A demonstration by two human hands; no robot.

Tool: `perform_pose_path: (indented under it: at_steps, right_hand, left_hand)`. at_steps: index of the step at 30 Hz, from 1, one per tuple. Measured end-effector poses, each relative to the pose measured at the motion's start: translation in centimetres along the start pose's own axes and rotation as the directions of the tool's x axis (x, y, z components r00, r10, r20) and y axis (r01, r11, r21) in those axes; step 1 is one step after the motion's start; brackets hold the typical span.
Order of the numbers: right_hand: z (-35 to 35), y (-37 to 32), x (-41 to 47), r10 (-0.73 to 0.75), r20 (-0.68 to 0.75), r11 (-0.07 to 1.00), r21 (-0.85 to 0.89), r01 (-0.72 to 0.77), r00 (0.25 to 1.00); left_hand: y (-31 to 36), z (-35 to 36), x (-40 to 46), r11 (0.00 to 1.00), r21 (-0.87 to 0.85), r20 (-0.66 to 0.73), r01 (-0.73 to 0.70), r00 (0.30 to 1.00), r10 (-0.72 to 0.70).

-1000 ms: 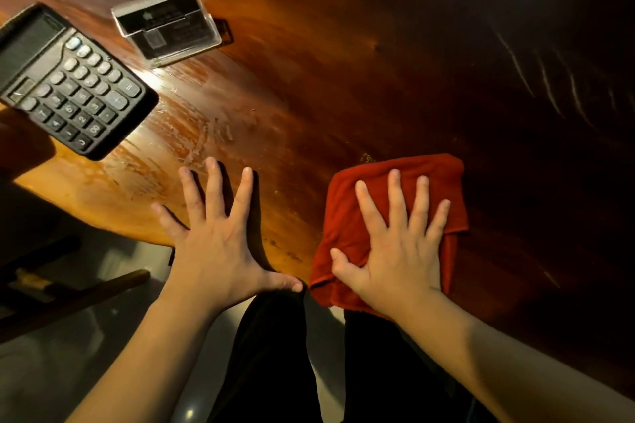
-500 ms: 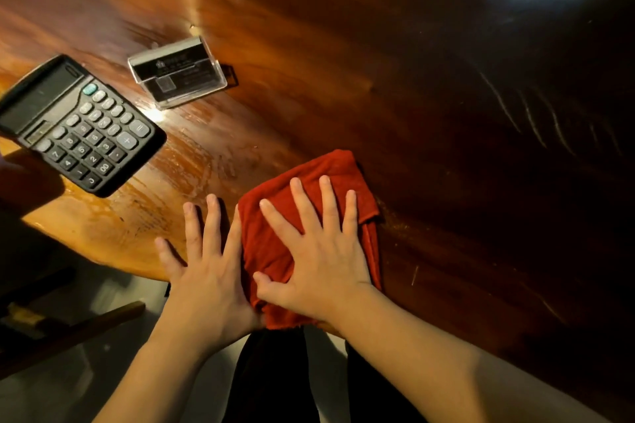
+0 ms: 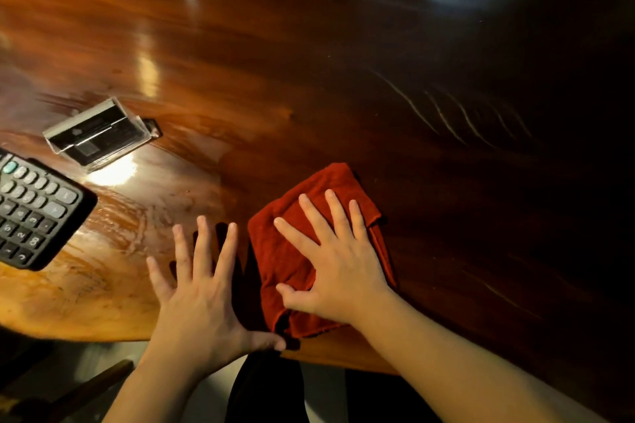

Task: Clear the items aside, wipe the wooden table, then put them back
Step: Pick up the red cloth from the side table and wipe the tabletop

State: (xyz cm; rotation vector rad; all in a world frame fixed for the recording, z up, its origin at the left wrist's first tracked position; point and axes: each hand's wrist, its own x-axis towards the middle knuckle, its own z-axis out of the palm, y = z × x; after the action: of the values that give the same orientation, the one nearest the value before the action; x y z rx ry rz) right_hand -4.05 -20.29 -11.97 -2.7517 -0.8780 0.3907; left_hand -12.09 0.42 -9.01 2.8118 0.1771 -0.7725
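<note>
- Cloth [image 3: 302, 251]: folded, flat on table [image 3: 309, 79], under right hand [image 3: 338, 268], fingers spread, pressing.
- Left hand [image 3: 199, 299]: flat, empty, bracing just beside.
- Calculator [image 3: 32, 213], card holder [image 3: 96, 134]: beyond left hand.
- Advice: keep even pressure, overlap strokes.

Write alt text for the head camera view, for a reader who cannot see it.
A right hand presses a folded red cloth flat on a glossy wooden table, while the left hand rests spread beside it. A black calculator and a clear card holder sit at the left.
</note>
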Motion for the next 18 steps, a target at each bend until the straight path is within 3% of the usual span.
perform_pose_path:
  at_steps: [13, 18]
  right_hand:
    - [-0.2, 6.4, -9.2, 0.341, -0.036, 0.940, -0.009, -0.342, 0.939]
    - [-0.5, 6.9, -10.6, 0.336, 0.009, 0.942, -0.020, -0.336, 0.942]
  left_hand:
    - [7.8, -0.5, 2.7, 0.974, 0.102, -0.023, -0.203, 0.978, 0.207]
    - [10.6, 0.2, 2.4, 0.952, 0.082, -0.020, -0.295, 0.954, 0.298]
